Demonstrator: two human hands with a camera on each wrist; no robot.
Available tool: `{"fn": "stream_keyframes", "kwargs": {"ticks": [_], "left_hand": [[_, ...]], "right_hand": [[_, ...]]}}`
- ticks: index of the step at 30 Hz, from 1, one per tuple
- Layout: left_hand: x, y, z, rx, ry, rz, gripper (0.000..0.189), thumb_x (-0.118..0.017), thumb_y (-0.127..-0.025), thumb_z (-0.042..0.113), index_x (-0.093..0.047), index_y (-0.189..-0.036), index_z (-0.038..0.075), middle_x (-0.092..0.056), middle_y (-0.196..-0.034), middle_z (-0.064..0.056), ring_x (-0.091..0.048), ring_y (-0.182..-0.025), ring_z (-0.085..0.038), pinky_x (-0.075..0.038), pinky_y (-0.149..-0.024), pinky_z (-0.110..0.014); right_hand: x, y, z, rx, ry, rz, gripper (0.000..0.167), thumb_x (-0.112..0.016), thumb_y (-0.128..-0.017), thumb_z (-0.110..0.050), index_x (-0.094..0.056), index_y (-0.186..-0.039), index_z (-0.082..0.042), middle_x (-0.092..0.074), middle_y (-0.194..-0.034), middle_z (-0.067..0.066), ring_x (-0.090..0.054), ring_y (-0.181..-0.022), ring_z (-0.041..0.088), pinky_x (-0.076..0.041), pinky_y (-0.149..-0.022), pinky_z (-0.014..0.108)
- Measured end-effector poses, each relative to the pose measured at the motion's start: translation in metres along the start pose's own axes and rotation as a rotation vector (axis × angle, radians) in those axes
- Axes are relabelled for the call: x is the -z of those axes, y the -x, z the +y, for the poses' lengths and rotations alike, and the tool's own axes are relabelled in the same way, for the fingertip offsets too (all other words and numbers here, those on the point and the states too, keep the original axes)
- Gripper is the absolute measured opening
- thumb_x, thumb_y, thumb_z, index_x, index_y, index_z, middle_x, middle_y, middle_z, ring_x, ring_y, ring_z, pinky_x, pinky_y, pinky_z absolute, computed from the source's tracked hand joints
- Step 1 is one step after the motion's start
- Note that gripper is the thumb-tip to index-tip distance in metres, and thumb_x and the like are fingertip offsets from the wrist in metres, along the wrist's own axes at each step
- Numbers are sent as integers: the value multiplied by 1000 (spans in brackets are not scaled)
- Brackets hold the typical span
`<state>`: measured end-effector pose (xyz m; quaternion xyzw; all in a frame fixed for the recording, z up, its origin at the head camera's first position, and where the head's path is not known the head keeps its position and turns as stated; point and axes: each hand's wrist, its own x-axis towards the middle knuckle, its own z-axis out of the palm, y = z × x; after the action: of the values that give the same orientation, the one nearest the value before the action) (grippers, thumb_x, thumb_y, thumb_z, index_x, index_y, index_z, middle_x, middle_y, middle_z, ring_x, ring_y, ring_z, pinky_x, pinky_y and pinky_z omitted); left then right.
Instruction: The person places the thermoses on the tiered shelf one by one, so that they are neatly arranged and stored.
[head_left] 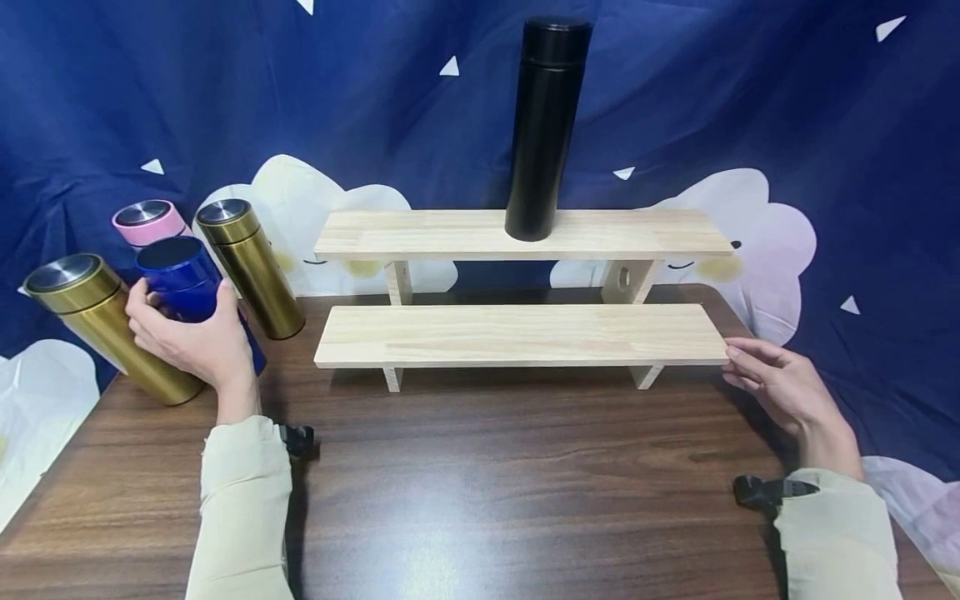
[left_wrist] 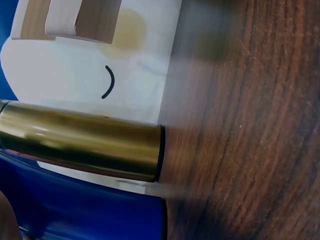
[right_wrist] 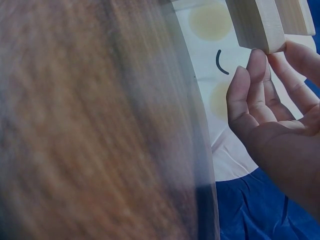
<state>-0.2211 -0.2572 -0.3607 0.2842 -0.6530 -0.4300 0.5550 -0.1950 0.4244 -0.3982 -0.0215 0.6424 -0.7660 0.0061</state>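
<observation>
At the left, my left hand grips a blue thermos flask near its upper part, thumb on one side and fingers on the other. In the left wrist view the blue flask's dark base is right at the tabletop, level with a slim gold flask. My right hand holds the right end of the lower board of a two-tier wooden shelf. The right wrist view shows its fingertips at the board's end. A tall black flask stands on the upper tier.
A wide gold flask stands left of the blue one. Behind is a pink flask, mostly hidden. The dark wooden table reaches back to a blue curtain with white cloud shapes.
</observation>
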Motion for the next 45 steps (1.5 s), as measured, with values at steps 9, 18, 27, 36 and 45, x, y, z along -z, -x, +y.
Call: {"fn": "stream_keyframes", "kwargs": {"ticks": [9, 18, 27, 36, 45], "left_hand": [[-4, 1, -1, -43, 26, -8, 72, -90, -70, 39, -59, -132, 21, -58, -122, 11, -44, -116, -9, -30, -102, -24], [-5, 4, 2, -94, 36, -23, 70, -91, -69, 38, -61, -129, 19, -55, -113, 15, -46, -113, -7, -28, -100, -23], [-2, 11, 12, -181, 30, -82, 68, -86, -72, 42, -62, -132, 24, -57, -114, 11, -48, -113, -9, -29, -99, -26], [-7, 13, 17, -295, 13, -98, 65, -87, -73, 39, -65, -132, 22, -65, -121, 0, -50, -115, -19, -31, -97, -29], [-9, 14, 24, -411, 51, -115, 63, -87, -73, 33, -68, -128, 11, -66, -120, -9, -53, -116, -23, -28, -98, -30]], "right_hand": [[3, 2, 2, 16, -26, -23, 24, -59, -99, 4, -77, -104, -10, -75, -96, 3, -72, -87, 10, -57, -78, 25], [0, 2, 2, 27, -64, -32, 24, -58, -98, 7, -77, -104, -7, -75, -95, 5, -73, -86, 13, -57, -79, 27], [-1, 2, 2, 33, -40, -21, 24, -59, -98, 6, -77, -103, -8, -75, -95, 4, -72, -86, 12, -57, -79, 26], [-1, 3, 0, 27, -17, -6, 23, -61, -98, 4, -78, -102, -10, -75, -93, 4, -73, -83, 11, -57, -77, 25], [-1, 3, 0, 33, 3, -9, 24, -60, -98, 4, -78, -101, -12, -75, -92, 2, -72, -81, 11, -57, -77, 24]]}}
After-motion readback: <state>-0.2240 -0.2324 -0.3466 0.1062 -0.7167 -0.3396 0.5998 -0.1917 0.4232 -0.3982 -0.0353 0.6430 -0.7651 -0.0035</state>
